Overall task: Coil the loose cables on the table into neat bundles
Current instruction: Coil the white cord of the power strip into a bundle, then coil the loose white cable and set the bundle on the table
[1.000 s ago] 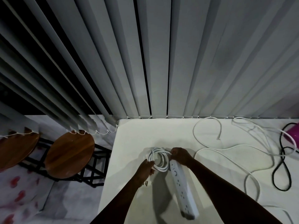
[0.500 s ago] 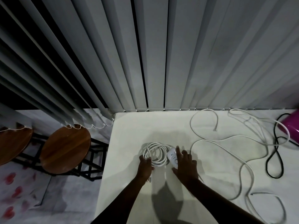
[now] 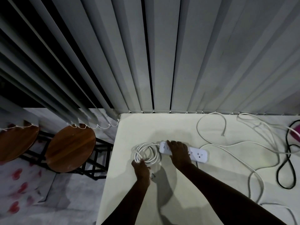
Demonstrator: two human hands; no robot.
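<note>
A white power strip lies flat on the white table, and its white cord is wound into a coil just left of it. My left hand grips the near side of the coil. My right hand rests flat on top of the strip's left half, fingers spread. The plug's prongs show just right of my left hand. A long loose white cable sprawls across the table's right side. A loose black cable loops at the far right.
Grey vertical blinds hang along the table's far edge. Two round wooden stools stand on the floor off the table's left edge. A pink object peeks in at the right edge.
The power strip went from lying lengthwise toward me to lying crosswise on the table. My right hand moved from the coil to pressing flat on the strip. The coil now rests on the table.
</note>
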